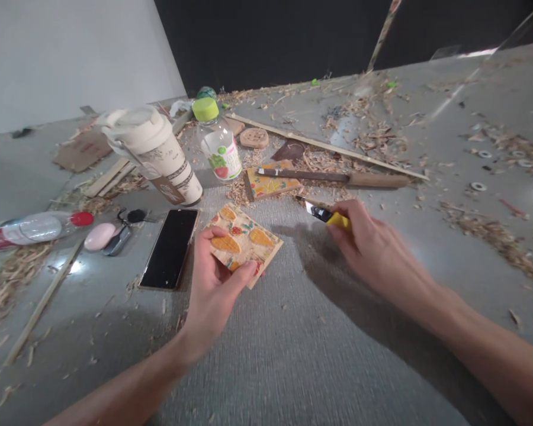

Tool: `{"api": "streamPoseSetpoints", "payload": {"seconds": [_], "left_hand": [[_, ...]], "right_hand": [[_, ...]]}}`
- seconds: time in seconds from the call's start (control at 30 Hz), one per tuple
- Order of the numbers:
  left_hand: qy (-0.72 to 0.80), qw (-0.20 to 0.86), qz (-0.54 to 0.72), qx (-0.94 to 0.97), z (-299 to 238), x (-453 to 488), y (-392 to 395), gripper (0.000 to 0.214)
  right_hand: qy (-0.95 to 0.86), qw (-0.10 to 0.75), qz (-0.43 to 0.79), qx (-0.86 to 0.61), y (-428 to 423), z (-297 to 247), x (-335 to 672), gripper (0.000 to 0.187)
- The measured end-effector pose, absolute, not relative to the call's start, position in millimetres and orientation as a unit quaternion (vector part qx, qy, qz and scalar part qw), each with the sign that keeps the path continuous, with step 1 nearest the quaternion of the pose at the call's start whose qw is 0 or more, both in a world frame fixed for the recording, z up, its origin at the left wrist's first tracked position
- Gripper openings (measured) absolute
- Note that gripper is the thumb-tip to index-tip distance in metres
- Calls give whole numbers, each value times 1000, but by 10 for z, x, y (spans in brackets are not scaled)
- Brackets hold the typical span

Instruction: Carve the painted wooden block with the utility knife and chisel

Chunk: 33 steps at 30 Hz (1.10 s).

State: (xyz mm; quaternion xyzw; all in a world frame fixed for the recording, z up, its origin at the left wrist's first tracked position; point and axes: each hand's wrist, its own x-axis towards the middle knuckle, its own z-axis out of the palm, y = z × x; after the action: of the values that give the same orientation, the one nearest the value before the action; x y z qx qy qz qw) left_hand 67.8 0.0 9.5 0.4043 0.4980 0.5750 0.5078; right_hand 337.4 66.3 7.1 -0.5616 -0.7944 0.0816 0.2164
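My left hand (220,284) grips a square wooden tile (242,239) with painted orange and yellow fruit shapes, thumb on its near edge and fingers around its left side. To the right, my right hand (364,242) is closed around a yellow utility knife (337,220) whose blade points left, apart from the tile. Behind the knife lies a second painted tile (270,188) with a long file (315,175) resting across it; the file has a wooden handle. A black-screened phone (169,248) lies just left of my left hand.
A tilted white lidded cup (160,157) and a green-capped bottle (220,145) stand behind the phone. A red-capped bottle (35,228) lies at left near a pink oval object (100,236). A long wooden strip (328,147), shavings (493,236) and washers (478,186) are scattered on the grey surface.
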Motion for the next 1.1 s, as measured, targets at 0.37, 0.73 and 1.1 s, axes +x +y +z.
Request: {"api": "streamPoseSetpoints", "payload": {"seconds": [0.37,0.73,1.1], "left_hand": [[489,442,647,385,34,753,-21,105],[502,498,650,278,153,835,-45,63],[497,613,562,248,217,755,-32,47]], "right_hand": [[-812,171,184,-527,375,226,3130,65],[-813,115,159,-548,338,244,2996,72],[-815,93,138,-555,405,261,3070,62]]}}
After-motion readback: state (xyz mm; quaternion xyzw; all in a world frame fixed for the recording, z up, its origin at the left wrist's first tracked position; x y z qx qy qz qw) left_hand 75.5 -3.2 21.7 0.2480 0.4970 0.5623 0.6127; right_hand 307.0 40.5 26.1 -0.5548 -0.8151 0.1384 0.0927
